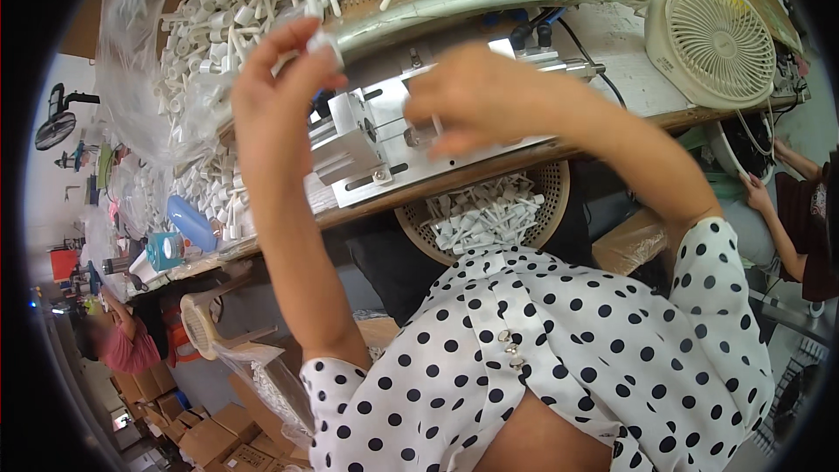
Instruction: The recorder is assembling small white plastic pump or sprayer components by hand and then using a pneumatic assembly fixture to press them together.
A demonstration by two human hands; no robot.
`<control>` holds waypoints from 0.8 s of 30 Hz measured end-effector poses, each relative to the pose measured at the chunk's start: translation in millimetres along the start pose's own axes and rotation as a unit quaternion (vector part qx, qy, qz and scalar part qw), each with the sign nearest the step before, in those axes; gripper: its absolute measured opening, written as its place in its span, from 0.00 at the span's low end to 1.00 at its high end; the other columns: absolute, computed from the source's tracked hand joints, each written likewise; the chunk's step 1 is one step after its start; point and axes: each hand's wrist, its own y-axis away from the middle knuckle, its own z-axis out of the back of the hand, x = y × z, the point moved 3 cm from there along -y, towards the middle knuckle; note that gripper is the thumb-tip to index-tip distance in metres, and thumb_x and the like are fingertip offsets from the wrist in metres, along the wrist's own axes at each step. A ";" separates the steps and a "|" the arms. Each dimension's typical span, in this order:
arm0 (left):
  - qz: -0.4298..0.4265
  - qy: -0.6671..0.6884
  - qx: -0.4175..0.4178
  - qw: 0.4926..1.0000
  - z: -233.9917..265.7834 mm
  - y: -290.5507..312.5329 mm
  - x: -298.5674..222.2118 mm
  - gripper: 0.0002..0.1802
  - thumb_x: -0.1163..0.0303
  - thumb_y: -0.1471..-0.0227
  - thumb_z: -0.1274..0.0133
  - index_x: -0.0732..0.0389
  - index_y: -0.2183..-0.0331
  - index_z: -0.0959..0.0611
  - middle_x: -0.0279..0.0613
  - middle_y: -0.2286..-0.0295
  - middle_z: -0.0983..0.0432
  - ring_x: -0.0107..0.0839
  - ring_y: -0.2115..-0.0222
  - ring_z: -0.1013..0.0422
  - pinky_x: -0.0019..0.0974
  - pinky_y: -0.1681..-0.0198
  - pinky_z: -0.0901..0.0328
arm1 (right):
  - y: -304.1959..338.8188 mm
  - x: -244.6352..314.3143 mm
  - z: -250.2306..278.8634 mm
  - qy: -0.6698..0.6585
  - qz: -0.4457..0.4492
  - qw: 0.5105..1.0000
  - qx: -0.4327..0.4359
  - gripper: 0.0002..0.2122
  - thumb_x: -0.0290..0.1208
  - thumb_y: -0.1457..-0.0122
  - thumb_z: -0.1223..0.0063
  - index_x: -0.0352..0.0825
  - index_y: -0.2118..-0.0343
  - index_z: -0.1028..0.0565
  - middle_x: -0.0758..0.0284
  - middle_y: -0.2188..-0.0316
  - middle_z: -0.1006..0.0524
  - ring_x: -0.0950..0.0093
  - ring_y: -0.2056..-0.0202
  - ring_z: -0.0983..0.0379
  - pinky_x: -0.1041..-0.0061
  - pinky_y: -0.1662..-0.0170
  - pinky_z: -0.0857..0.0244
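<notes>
My left hand [281, 79] is raised at the left end of a silver metal fixture [354, 144]. Its thumb and fingers pinch a white plastic part [323, 45], of the cup-headed, thin-stemmed kind heaped behind it. Over the middle of the fixture, my right hand [476, 96] is curled and blurred by motion. Something small and pale shows at its fingertips, too smeared to name. A thin rod runs between the fixture's blocks, partly hidden by this hand.
White parts pile up [236, 26] on the bench beside clear plastic sheeting [140, 61]. A cream fan [712, 39] stands at the right. Below the bench edge, a basket [559, 201] holds more white parts. Other people work at far left and right.
</notes>
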 end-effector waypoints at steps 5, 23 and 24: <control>-0.093 -0.132 0.021 0.987 -41.2 73.3 29.1 0.14 0.80 0.60 0.47 0.66 0.66 0.24 0.43 0.63 0.33 0.28 0.70 0.32 0.27 0.70 0.34 | -43.4 -85.9 58.3 0.219 -0.030 0.968 -0.120 0.06 0.25 0.55 0.53 0.33 0.73 0.27 0.57 0.73 0.26 0.60 0.67 0.29 0.66 0.66 0.36; -0.170 -0.385 0.175 0.890 -63.6 65.6 38.8 0.16 0.74 0.60 0.44 0.64 0.65 0.26 0.45 0.68 0.31 0.37 0.71 0.32 0.36 0.69 0.36 | 48.6 -7.4 53.8 -0.319 -0.290 0.887 -0.162 0.07 0.29 0.45 0.57 0.35 0.66 0.29 0.73 0.81 0.33 0.85 0.78 0.36 0.84 0.75 0.42; -0.146 -0.338 0.130 0.921 -52.5 49.7 31.6 0.13 0.72 0.61 0.43 0.62 0.68 0.24 0.40 0.74 0.30 0.28 0.77 0.33 0.29 0.75 0.38 | 54.6 -0.1 38.4 -0.315 -0.283 0.892 -0.158 0.07 0.28 0.47 0.53 0.36 0.65 0.29 0.72 0.81 0.33 0.83 0.78 0.35 0.82 0.75 0.42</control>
